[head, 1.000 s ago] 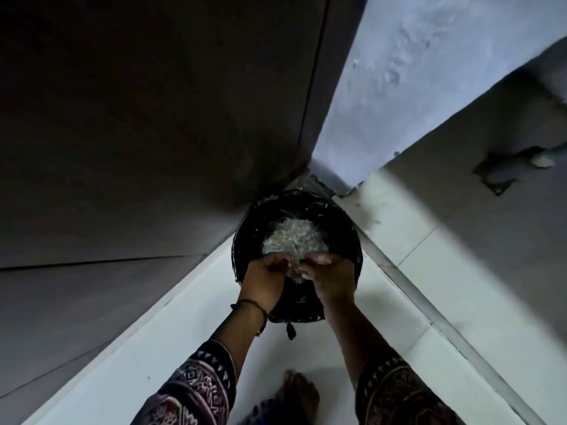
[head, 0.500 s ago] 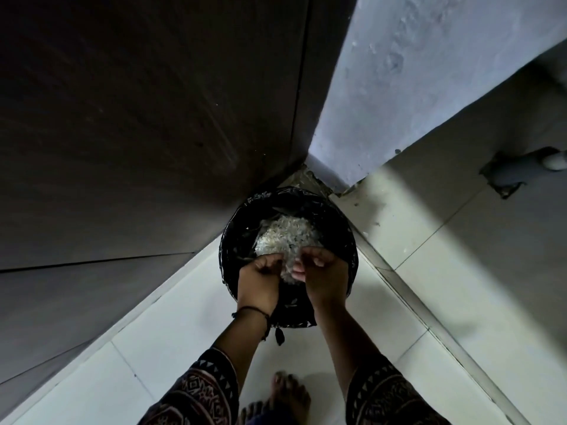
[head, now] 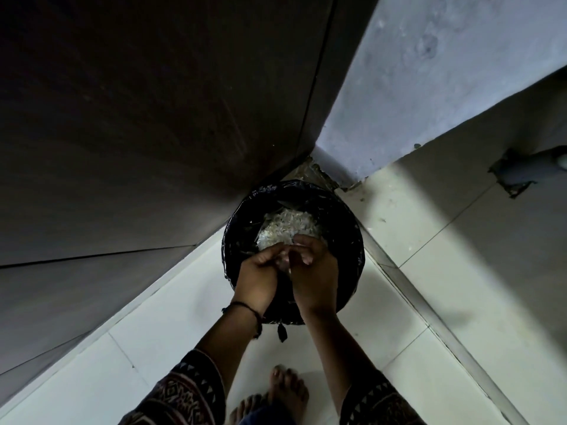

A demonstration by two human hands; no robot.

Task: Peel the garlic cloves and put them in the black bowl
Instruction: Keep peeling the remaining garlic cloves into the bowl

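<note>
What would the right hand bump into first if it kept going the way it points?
Most likely the pale heap of peels in the black bin, just beyond the right hand. How high the hand is above it is unclear.

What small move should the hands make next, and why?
Probably rub them together lightly: the left hand and right hand meet over the black lined bin, above a pile of pale peelings, so loose bits would drop in.

Floor: we see pale square tiles (head: 171, 317), partly sunlit.
On it: a round black plastic-lined bin (head: 356, 256) in the corner; bare feet (head: 288, 391).
</note>
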